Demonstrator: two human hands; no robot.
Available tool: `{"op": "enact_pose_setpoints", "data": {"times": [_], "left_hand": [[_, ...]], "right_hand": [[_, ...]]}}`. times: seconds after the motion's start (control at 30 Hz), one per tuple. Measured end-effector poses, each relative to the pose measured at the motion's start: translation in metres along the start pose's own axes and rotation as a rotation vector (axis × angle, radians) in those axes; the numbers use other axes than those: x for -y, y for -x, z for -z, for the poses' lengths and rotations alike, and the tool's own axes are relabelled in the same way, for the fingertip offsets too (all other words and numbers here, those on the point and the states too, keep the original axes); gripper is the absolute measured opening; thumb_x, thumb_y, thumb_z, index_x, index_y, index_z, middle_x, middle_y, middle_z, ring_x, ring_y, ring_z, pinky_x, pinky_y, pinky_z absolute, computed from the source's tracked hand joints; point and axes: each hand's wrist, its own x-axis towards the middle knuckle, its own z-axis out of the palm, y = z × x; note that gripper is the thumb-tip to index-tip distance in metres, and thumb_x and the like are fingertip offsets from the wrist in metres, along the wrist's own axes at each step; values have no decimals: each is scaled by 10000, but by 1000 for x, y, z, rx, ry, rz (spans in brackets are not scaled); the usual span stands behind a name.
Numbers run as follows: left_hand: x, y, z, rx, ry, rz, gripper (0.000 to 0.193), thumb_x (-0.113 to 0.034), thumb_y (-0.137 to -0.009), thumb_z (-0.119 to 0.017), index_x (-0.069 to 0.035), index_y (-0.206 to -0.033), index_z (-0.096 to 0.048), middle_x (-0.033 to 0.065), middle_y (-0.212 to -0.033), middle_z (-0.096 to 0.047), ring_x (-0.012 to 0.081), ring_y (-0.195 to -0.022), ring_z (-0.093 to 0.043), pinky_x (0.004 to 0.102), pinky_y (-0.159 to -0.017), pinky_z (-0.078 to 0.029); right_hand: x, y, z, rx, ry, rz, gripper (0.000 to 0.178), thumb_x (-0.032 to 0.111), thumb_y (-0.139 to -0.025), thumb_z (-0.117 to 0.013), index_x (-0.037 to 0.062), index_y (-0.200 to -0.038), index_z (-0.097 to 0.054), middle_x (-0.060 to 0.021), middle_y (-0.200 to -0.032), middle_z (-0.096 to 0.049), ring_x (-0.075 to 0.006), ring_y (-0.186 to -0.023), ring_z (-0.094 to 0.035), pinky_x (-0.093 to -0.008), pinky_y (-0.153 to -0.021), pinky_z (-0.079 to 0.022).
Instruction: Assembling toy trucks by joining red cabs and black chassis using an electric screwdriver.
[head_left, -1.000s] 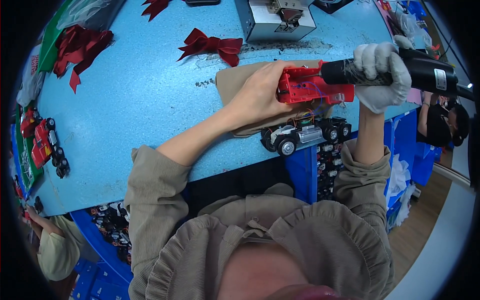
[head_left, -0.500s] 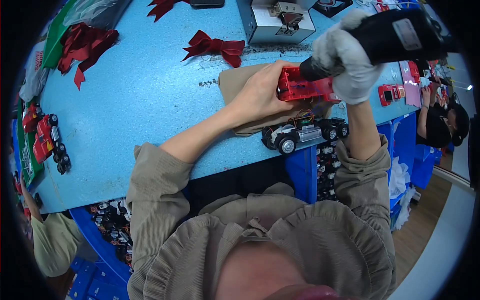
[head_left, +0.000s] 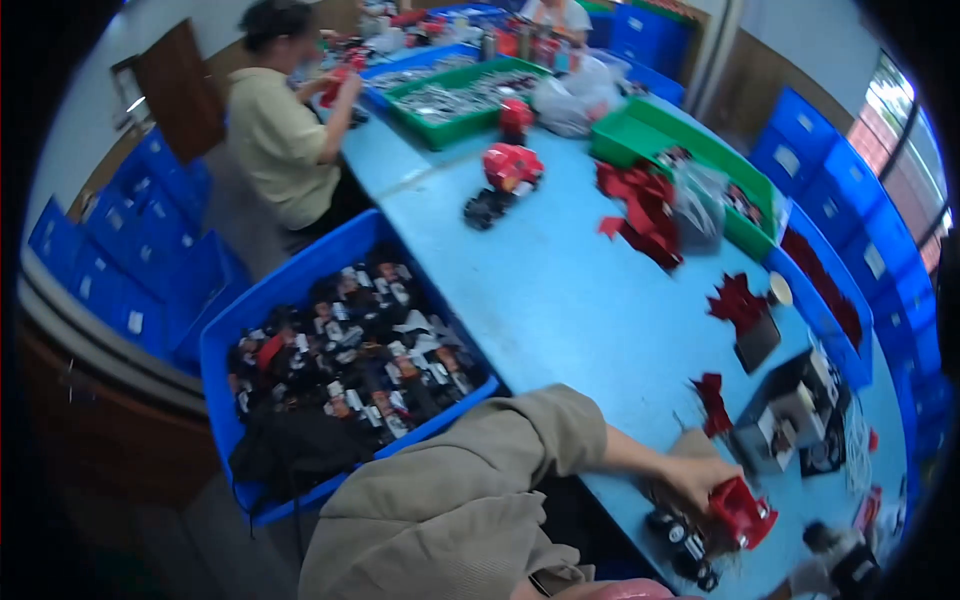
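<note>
At the lower right, my bare left hand (head_left: 697, 482) is closed around a red plastic toy truck body (head_left: 740, 512). Beside it, close to the table's near edge, lies a black wheeled chassis (head_left: 680, 546). Farther right, my gloved right hand (head_left: 840, 555) is blurred but appears wrapped round a black electric screwdriver (head_left: 858, 574), which is away from the truck body. A brown cloth pad (head_left: 692, 448) shows partly behind my left hand. Farther along the table stands a red toy truck (head_left: 511, 168) with black wheels.
A blue bin (head_left: 215, 365) of small toy parts stands left of the table (head_left: 520, 300). Green trays (head_left: 625, 128), dark red bows (head_left: 640, 210) and a grey-white machine (head_left: 768, 430) occupy the tabletop. A person in a pale yellow shirt (head_left: 285, 140) works at the far left.
The view has swung left, putting my hands at the lower right. The screwdriver has come away from the red truck body, which my left hand still holds.
</note>
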Motion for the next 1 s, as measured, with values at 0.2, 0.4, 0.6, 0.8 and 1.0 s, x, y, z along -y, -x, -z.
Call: {"op": "enact_pose_setpoints", "data": {"times": [0.2, 0.4, 0.6, 0.8, 1.0], "left_hand": [[6, 17, 4, -93, -92, 41, 571, -241, -576, -794, 4, -989, -487, 163, -902, -578, 283, -837, -588, 354, -703, -462], [11, -2, 12, -23, -161, 50, 612, -254, -600, -797, -5, -1056, -473, 154, -920, -591, 265, -865, -600, 340, -738, -480], [1, 0, 13, -9, -76, 122, 658, -256, -613, -797, -11, -1118, -452, 156, -971, -598, 287, -932, -595, 358, -809, -471], [-22, 10, 3, -88, -350, -267, 623, -162, -577, -801, -48, -1098, -478, 142, -1033, -569, 291, -989, -558, 381, -864, -432], [-95, 26, 56, 124, -688, -320, 547, -233, -580, -769, -57, -1041, -534, 149, -998, -557, 336, -917, -548, 400, -794, -429]], "right_hand": [[-18, 71, 80, 636, 1581, -774, 407, 153, -754, -612, 8, -1128, -543, -207, -943, -630, -331, -839, -612, -391, -759, -471], [-13, 115, 91, 538, 1593, -1056, 634, 316, -760, -659, 0, -1248, -406, -193, -953, -585, -314, -853, -560, -379, -782, -441], [50, 127, 118, 278, 993, -1048, 623, 306, -804, -620, 24, -1294, -359, -163, -997, -566, -288, -932, -553, -386, -814, -440], [109, 204, 54, 451, 766, -844, 532, 76, -739, -679, 39, -1213, -441, -123, -1047, -546, -225, -937, -538, -317, -872, -419], [85, 232, 6, 323, 775, -790, 377, -2, -650, -678, 66, -982, -512, -150, -1104, -497, -311, -1093, -463, -380, -963, -359]]}}
